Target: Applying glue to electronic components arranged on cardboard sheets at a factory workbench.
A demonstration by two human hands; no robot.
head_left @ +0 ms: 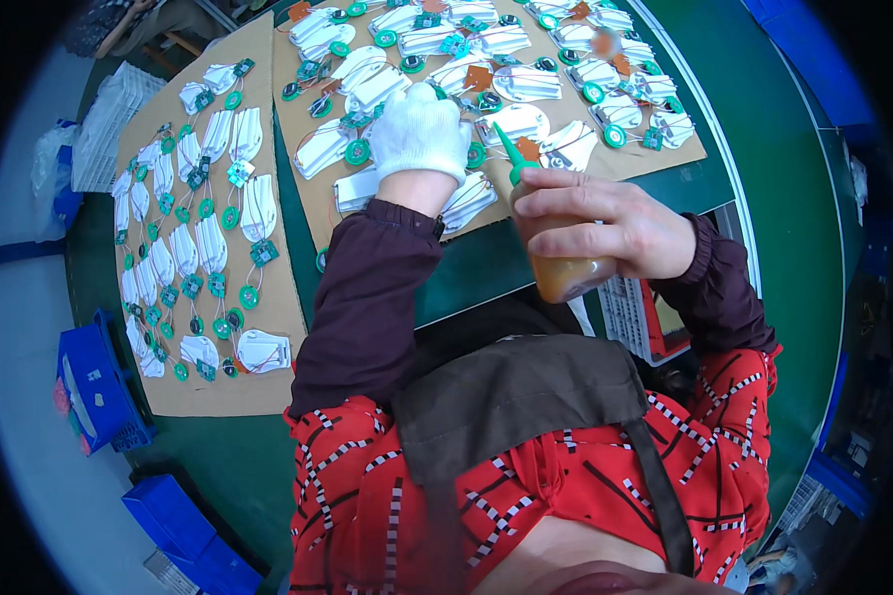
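Landmark: centre card on the green tabletop. Left of it, a second card with white parts and green boards. Gloved left hand lies on the centre card, grip flat and apart, pressing a white part. Just right, bare right hand, grip clamped on the bottle, green nozzle tilted onto the card. Best squeeze lightly, nozzle on the joint, part pinned flat. Blue bins far left.

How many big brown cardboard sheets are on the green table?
2. One cardboard sheet lies at the left; the other cardboard sheet lies ahead, under the gloved left hand. More may be hidden.
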